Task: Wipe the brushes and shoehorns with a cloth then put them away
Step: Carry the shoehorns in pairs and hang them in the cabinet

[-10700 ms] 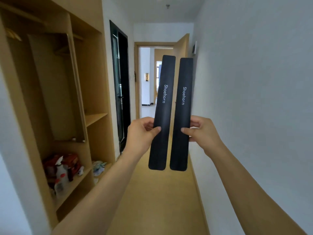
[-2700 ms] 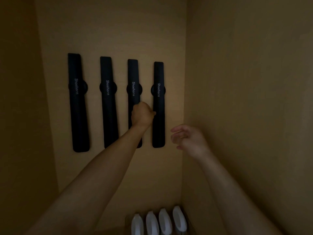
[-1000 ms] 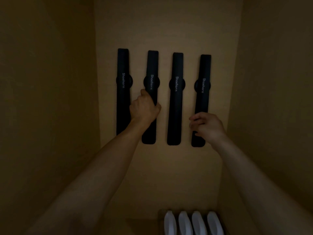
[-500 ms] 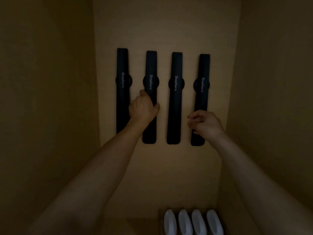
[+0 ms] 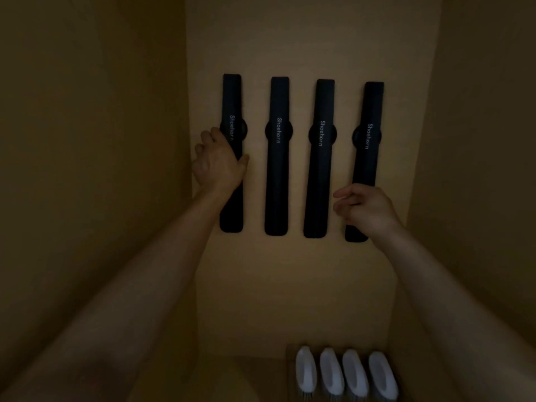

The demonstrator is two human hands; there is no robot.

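Left hand (image 5: 218, 163) is sitting at centre-left of the frame, wrapping the leftmost shoehorn (image 5: 231, 152) just below its round wall mount, w/ thumb showing on the strip's right edge and fingers curling round its left edge. Right hand (image 5: 366, 208) is hovering at centre-right, in front of the lower part of the rightmost shoehorn (image 5: 367, 146); fingers are loosely curled w/ thumb and fingertips apart, gripping nothing; can't tell whether it's touching the strip. Both forearms are reaching up from the bottom corners. Between those two strips, the second shoehorn (image 5: 277, 155) and third shoehorn (image 5: 319, 158) are hanging free, no hand on them. All 4 are black, long, roughly upright, spaced evenly in a row across the upper middle, each lettered "Shoehorn" and sitting on a dark round mount on the tan back panel (image 5: 290, 285) of a dim wooden cupboard; the rightmost one is leaning slightly, its bottom end toward the left. At bottom centre-right, 4 white brushes (image 5: 345, 371) are standing side by side, close together, bristles barely showing at the frame's lower edge. Side walls are dark left and right.
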